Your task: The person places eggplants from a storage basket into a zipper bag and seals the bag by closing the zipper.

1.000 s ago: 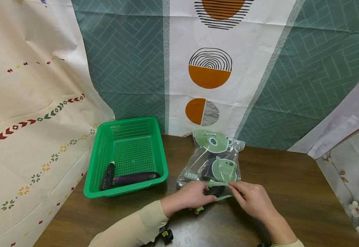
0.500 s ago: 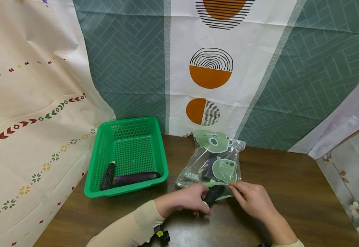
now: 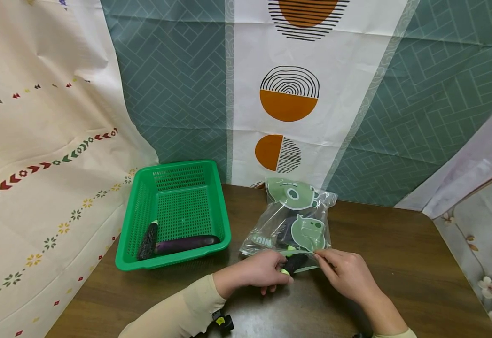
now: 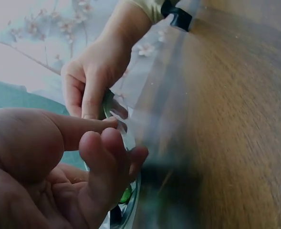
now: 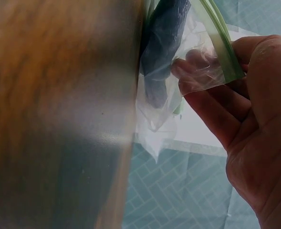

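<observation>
A clear zip bag (image 3: 267, 230) with green cartoon prints lies on the table, its mouth toward me. At the mouth is a dark, bumpy cucumber (image 3: 297, 263) with a light green end, mostly inside the bag. My left hand (image 3: 260, 270) is at that end, a finger touching it; in the left wrist view its fingers are loosely bent and grip nothing visible. My right hand (image 3: 347, 272) pinches the right corner of the bag's mouth, by the green zip strip (image 5: 221, 43). Through the plastic, another dark shape (image 3: 285, 230) shows, partly covered by the print.
A green plastic basket (image 3: 222, 197) stands at the left, with a purple eggplant (image 3: 188, 243) and another dark, bumpy cucumber (image 3: 147, 241) in it. Patterned cloth (image 3: 178, 84) hangs behind the brown wooden table (image 3: 398, 263).
The cucumber has slid farther into the bag, away from me. My left hand has loosened from around it and now touches its end. My right hand stays on the bag's corner.
</observation>
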`<action>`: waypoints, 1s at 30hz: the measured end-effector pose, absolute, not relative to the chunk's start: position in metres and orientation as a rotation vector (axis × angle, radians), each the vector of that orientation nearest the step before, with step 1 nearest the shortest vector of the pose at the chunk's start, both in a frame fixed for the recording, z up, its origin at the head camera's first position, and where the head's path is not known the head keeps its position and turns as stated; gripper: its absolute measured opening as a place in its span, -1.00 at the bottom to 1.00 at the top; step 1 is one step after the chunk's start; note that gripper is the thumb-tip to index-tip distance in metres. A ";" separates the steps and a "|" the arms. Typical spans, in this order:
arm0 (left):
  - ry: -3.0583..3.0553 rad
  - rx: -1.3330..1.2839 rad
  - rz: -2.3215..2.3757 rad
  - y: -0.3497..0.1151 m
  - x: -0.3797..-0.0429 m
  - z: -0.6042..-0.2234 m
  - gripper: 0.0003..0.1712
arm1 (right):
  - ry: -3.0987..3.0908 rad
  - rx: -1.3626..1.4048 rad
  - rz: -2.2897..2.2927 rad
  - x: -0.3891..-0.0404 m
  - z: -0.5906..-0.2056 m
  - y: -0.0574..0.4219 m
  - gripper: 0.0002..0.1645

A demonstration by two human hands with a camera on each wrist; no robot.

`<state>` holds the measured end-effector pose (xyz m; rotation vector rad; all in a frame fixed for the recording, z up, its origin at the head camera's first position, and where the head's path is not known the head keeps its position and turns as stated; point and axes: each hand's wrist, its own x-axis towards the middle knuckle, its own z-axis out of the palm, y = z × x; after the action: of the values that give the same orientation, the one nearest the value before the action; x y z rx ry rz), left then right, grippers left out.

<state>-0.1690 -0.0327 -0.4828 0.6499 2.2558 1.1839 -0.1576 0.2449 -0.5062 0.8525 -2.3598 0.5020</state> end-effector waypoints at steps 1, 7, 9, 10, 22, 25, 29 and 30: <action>2.287 0.655 1.157 -0.032 -0.169 -0.483 -0.66 | -2.360 0.853 0.503 -0.158 -0.506 0.245 -0.77; 2.481 0.672 0.991 -0.026 -0.168 -0.485 -0.57 | -2.338 0.867 0.504 -0.158 -0.506 0.245 -0.75; 2.534 0.681 0.936 -0.024 -0.167 -0.485 -0.54 | -2.329 0.874 0.506 -0.158 -0.507 0.245 -0.74; 2.561 0.688 0.905 -0.023 -0.167 -0.485 -0.53 | -2.326 0.875 0.506 -0.158 -0.507 0.245 -0.74; 2.738 0.737 0.723 -0.018 -0.167 -0.487 -0.35 | -2.335 0.873 0.506 -0.158 -0.505 0.244 -0.74; 2.762 0.737 0.702 -0.016 -0.168 -0.488 -0.34 | -2.338 0.872 0.507 -0.158 -0.505 0.244 -0.75; 2.783 0.740 0.691 -0.015 -0.168 -0.490 -0.32 | -2.346 0.864 0.504 -0.158 -0.505 0.244 -0.75; 2.779 0.738 0.702 -0.014 -0.168 -0.490 -0.32 | -2.348 0.862 0.503 -0.158 -0.505 0.244 -0.75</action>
<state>-0.1685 -0.0144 -0.4900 0.7382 2.7794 0.7021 -0.1575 0.2442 -0.5053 0.8624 -2.3476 0.5029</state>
